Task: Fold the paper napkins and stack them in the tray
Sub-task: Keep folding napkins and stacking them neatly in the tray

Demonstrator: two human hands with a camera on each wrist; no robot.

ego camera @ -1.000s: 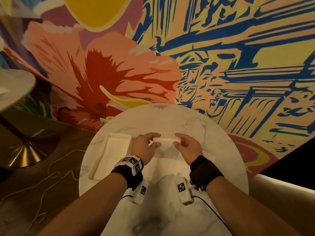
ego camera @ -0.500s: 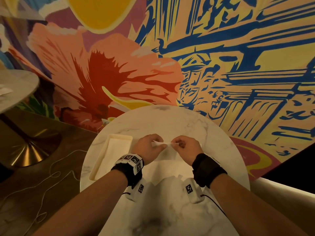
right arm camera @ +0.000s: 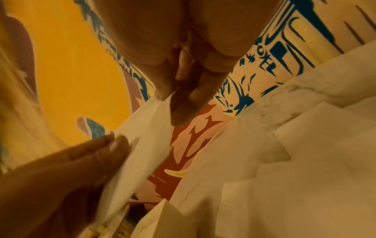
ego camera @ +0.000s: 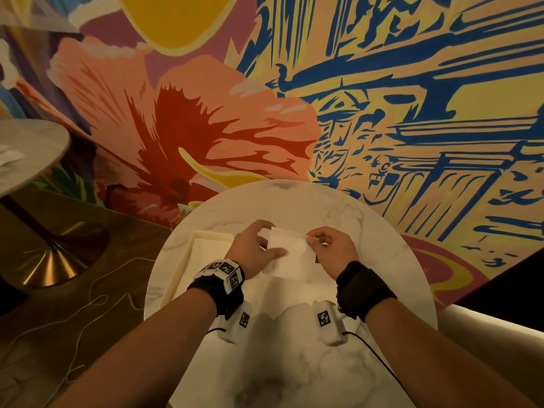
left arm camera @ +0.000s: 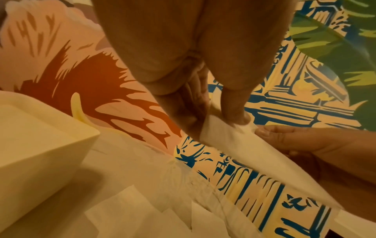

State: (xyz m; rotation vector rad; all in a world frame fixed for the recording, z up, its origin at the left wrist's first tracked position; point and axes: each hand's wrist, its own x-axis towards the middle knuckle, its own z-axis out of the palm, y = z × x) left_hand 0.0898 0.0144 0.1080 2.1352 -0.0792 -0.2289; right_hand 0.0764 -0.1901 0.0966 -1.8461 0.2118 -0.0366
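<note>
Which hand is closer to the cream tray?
Left. The left hand holds the napkin right beside the tray, at its right edge. The right hand pinches the napkin's other side, farther from the tray.

A white paper napkin (ego camera: 290, 254) that lay flat on the round marble table (ego camera: 294, 207) a second ago now hangs lifted between both hands, its broad face turned up toward the person. The left hand (ego camera: 253, 251) has moved from pressing the sheet down to pinching its left edge, thumb laid across the front (half a second ago only a thin edge showed). The right hand (ego camera: 331, 250) now pinches the upper right corner, raised off the table.
</note>
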